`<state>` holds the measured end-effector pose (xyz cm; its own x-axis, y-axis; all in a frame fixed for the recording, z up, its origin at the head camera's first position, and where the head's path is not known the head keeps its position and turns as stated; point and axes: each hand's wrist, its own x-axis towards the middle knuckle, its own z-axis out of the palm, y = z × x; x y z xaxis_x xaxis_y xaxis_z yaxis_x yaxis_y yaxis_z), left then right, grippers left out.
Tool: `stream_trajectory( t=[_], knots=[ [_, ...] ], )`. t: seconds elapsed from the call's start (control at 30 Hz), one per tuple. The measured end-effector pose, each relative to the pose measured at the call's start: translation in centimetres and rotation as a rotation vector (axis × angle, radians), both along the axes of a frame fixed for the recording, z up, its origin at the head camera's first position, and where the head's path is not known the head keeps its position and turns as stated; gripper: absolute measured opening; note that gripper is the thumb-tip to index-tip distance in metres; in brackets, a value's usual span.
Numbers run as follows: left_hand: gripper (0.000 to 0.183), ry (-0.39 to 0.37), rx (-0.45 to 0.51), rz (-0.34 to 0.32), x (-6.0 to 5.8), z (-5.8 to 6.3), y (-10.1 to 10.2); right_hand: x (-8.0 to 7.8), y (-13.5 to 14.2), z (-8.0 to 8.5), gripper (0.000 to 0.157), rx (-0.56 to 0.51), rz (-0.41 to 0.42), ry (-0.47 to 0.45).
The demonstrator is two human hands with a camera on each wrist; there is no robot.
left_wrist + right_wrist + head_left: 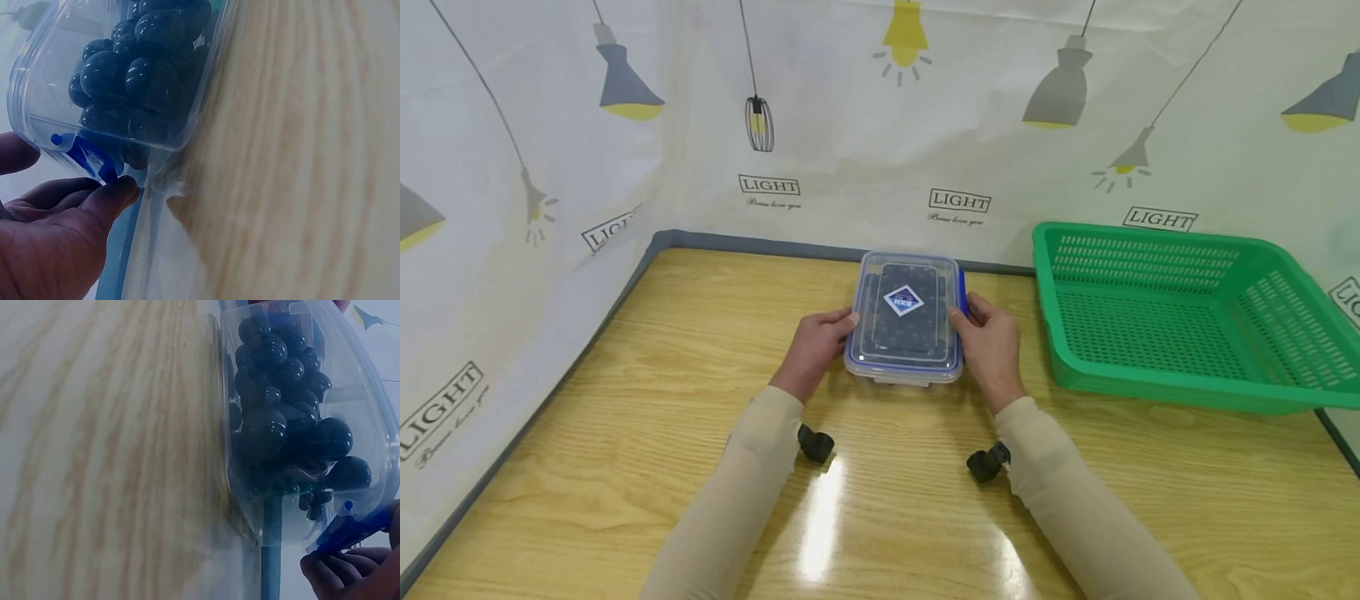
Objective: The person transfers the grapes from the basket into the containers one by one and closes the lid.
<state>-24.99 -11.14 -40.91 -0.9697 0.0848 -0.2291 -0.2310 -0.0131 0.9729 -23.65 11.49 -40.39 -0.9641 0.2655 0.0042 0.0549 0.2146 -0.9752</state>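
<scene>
A clear plastic food container (904,312) with a blue-edged lid and a diamond-shaped label stands on the wooden table near the wall. Dark glossy balls (265,428) of different sizes fill much of it. At its left side, my left hand (820,343) holds the edge, thumb on the rim; in the left wrist view its fingers reach a blue latch (94,159). Opposite, my right hand (992,343) pinches the right edge, thumb at the lid. A blue latch (353,531) lies by its fingers in the right wrist view. The lid is on the container.
To the right stands a green perforated plastic basket (1187,387) with nothing in it. The wooden table (647,417) reaches back to a light sheet wall (850,167) printed with lamps. Each wrist carries a small black camera (816,444).
</scene>
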Motion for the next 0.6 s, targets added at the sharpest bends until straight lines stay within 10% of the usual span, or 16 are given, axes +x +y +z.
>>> stream_trajectory(
  t=[0.6],
  knots=[
    [0.047, 0.013, 0.006, 0.021, -0.06, -0.01, 0.05, 0.13, -0.38, 0.51, 0.049, 0.083, 0.031, 0.001]
  ],
)
